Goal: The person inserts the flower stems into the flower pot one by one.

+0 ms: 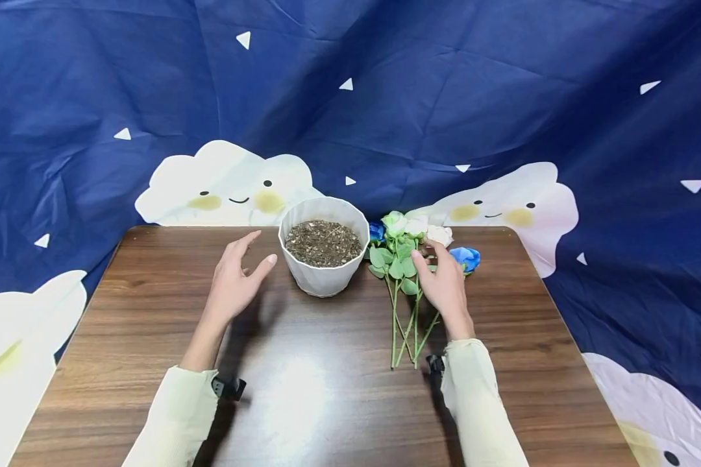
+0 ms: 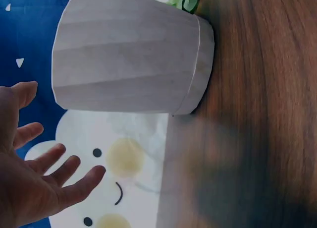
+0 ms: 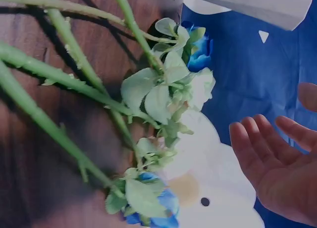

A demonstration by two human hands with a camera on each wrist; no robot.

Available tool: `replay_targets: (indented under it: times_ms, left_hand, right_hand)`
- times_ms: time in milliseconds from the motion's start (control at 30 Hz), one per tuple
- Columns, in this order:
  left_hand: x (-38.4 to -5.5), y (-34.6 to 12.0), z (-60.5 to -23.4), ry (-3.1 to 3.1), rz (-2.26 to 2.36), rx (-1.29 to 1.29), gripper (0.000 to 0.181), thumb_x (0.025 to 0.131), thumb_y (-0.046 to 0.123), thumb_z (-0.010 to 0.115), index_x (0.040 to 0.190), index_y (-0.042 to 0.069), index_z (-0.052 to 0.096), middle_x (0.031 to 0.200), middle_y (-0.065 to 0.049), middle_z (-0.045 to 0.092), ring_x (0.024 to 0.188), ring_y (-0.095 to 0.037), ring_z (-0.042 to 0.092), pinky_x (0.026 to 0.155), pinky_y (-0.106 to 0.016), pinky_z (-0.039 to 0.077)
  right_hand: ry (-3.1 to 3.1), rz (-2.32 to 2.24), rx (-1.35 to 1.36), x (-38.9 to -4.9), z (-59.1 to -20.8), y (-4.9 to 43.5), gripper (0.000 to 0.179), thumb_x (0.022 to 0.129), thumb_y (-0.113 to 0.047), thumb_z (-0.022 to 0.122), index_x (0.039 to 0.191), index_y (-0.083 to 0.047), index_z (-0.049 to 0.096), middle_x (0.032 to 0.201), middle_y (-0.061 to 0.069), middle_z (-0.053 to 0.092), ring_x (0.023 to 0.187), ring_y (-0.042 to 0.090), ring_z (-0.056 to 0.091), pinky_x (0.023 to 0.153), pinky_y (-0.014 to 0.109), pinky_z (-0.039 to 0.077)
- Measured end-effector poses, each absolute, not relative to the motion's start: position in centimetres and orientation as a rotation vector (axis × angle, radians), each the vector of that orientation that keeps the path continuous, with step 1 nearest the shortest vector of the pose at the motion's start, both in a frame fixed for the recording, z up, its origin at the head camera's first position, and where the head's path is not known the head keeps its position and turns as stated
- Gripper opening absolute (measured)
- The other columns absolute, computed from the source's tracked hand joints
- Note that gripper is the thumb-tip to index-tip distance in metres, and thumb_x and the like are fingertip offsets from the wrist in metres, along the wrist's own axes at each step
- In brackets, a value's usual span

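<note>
A white faceted pot (image 1: 321,279) filled with dark soil (image 1: 322,244) stands near the table's back edge. To its left my left hand (image 1: 235,275) hovers with fingers spread, thumb toward the pot. The left wrist view shows that hand (image 2: 44,183) apart from the pot's wall (image 2: 129,54). Right of the pot lie several long-stemmed artificial roses: a pale green one (image 1: 394,224), white ones (image 1: 440,235) and blue ones (image 1: 466,259). Over them is my right hand (image 1: 444,282), its fingers relaxed. In the right wrist view this hand (image 3: 282,163) holds nothing and the stems (image 3: 59,82) lie below.
The brown wooden table (image 1: 304,415) ends at a back edge just behind the pot and flowers. A blue curtain (image 1: 385,97) with smiling white clouds (image 1: 228,185) hangs right behind it. Small dark cameras (image 1: 229,388) sit at both wrists.
</note>
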State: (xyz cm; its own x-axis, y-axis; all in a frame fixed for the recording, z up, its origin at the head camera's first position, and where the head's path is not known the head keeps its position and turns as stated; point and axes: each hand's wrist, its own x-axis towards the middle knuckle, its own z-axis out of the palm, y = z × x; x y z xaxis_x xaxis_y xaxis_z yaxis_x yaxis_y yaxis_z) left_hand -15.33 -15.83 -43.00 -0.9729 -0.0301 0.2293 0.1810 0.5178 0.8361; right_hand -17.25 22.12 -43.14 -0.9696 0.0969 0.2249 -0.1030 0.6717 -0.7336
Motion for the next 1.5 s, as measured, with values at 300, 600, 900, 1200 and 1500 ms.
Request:
replay_targets:
  times_ms: [300, 600, 900, 1200, 1500]
  left_hand:
    - [-16.1, -15.4, -43.5, -2.468, -1.68, -0.072, 0.058, 0.096, 0.032, 0.071, 0.146, 0.011, 0.05, 0.142, -0.018, 0.053, 0.13, -0.036, 0.048, 0.109, -0.054, 0.042]
    - [-17.1, -14.4, -43.6, -2.348, -2.059, 0.057, 0.062, 0.094, 0.03, 0.074, 0.146, 0.008, 0.049, 0.141, -0.02, 0.049, 0.124, -0.032, 0.05, 0.085, -0.031, 0.059]
    - [-18.2, -13.0, -43.2, -2.146, -2.407, 0.157, 0.06, 0.095, 0.022, 0.072, 0.147, 0.007, 0.045, 0.133, -0.015, 0.046, 0.112, -0.022, 0.054, 0.096, -0.055, 0.055]
    - [-18.8, -12.7, -43.6, -2.091, -2.496, 0.259, 0.057, 0.097, 0.019, 0.07, 0.146, 0.008, 0.045, 0.122, -0.007, 0.051, 0.106, -0.016, 0.056, 0.093, -0.048, 0.059]
    - [-19.3, -13.0, -44.0, -2.027, -2.625, 0.272, 0.057, 0.098, 0.02, 0.068, 0.148, 0.01, 0.041, 0.126, -0.008, 0.048, 0.111, -0.02, 0.055, 0.092, -0.049, 0.059]
  right_hand:
    - [-2.703, 1.362, -0.153, -16.9, -45.0, 22.5, 0.044, 0.1, -0.023, 0.064, 0.137, 0.0, 0.057, 0.119, 0.019, 0.069, 0.101, 0.033, 0.069, 0.086, 0.038, 0.056]
    - [-2.646, 1.741, -0.271, -16.3, -46.4, 22.5, 0.049, 0.099, -0.018, 0.067, 0.139, 0.006, 0.052, 0.114, 0.021, 0.066, 0.1, 0.037, 0.067, 0.075, 0.038, 0.064]
    - [-2.564, 2.044, -0.426, -16.0, -48.1, 21.5, 0.054, 0.095, -0.013, 0.072, 0.14, 0.007, 0.049, 0.113, 0.016, 0.064, 0.086, 0.026, 0.071, 0.073, 0.034, 0.065]
    - [-2.554, 2.131, -0.496, -15.8, -49.3, 21.1, 0.051, 0.093, -0.011, 0.073, 0.136, 0.007, 0.05, 0.115, 0.019, 0.062, 0.085, 0.018, 0.069, 0.07, 0.031, 0.064]
    - [-2.619, 2.101, -0.518, -15.8, -49.4, 21.1, 0.05, 0.092, -0.01, 0.074, 0.133, 0.008, 0.051, 0.104, 0.015, 0.065, 0.075, 0.016, 0.068, 0.066, 0.03, 0.064]
